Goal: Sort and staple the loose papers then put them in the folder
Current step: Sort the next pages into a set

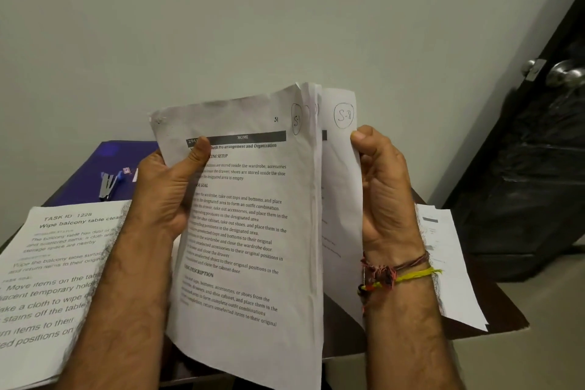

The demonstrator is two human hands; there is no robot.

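While both hands (164, 190) hold it, the paper stack (253, 215) stands upright.

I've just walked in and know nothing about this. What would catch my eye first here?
First, the thick sheaf of printed papers held up at centre: the left hand grips its left edge, while the right hand pinches a sheet marked S-8 apart from the rest. Behind the left hand, a purple folder lies on the table with a stapler on it. More printed sheets lie at lower left.
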